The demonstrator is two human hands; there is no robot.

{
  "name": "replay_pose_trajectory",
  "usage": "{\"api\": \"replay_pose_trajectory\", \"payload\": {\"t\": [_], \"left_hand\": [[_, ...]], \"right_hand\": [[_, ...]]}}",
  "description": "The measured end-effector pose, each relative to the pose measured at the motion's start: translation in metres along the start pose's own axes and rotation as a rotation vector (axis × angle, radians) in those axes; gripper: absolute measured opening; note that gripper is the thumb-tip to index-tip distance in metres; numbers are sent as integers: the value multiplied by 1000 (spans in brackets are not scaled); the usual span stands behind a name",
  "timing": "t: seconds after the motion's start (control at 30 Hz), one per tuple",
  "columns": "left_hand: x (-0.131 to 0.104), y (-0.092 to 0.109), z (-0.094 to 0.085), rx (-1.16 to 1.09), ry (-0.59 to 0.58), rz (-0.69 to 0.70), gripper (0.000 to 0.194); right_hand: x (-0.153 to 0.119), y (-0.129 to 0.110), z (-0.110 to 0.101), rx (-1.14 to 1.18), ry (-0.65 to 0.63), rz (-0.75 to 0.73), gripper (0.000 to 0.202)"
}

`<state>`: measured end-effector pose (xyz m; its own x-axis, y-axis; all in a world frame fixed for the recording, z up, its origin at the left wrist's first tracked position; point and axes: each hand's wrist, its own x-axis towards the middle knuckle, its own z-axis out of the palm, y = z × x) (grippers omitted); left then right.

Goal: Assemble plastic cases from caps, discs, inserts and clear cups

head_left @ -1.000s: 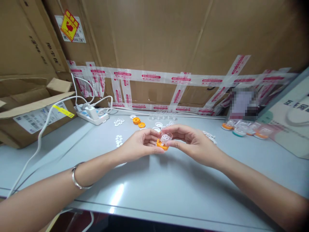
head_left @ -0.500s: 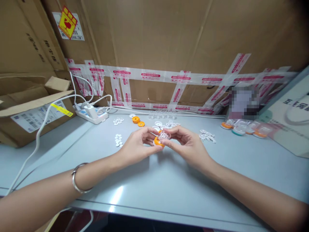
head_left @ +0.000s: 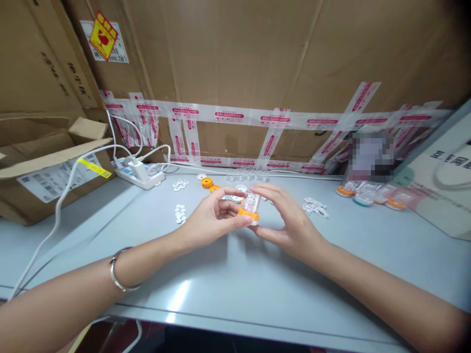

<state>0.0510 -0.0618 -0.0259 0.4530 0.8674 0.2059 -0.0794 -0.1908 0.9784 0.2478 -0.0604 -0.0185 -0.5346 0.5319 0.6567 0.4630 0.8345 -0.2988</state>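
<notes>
Between my hands is a small clear container with an orange ring and white base at its bottom and white bits inside. My left hand is closed on its orange base, thumb at the front. My right hand grips the same container from the right, index finger at its top and thumb low by the base. Behind it lie white rings, partly hidden by the hands. Orange rings sit just beyond my left hand. Small white caps lie left of it.
Clear cups stand in a row at the back. White pieces lie in a pile at right, near finished-looking containers. A power strip and an opened carton are at the left on the grey table.
The clear part, tilted above the orange ring before, now stands upright in it. My right fingers have spread wider around the container, with the thumb lower.
</notes>
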Motion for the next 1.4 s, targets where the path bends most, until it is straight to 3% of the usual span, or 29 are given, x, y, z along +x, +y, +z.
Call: {"api": "replay_pose_trajectory", "payload": {"t": [0.1,0.3,0.43,0.57,0.77,0.93,1.17,1.4], "left_hand": [[-3,-2,1,171,-10,135,49],[-2,3,-10,577,30,529,70],[-2,10,-14,734,-59,711,69],[-3,8,-13,765,-36,838,65],[-5,1,-11,844,-6,859,60],[-3,0,-12,842,-1,843,59],[-1,4,-13,815,-36,722,66],[-4,-2,-10,969,-5,942,65]], "right_hand": [[-3,-1,3,-21,13,-56,58],[-5,-5,2,32,46,-17,57],[-8,-9,-1,-24,16,-122,60],[-10,-12,-4,-104,7,-164,60],[-12,-11,-9,-138,-38,-203,62],[-12,-11,-11,-85,-66,-140,63],[-15,-7,4,249,-40,30,59],[-18,-5,3,41,-49,-132,59]]}}
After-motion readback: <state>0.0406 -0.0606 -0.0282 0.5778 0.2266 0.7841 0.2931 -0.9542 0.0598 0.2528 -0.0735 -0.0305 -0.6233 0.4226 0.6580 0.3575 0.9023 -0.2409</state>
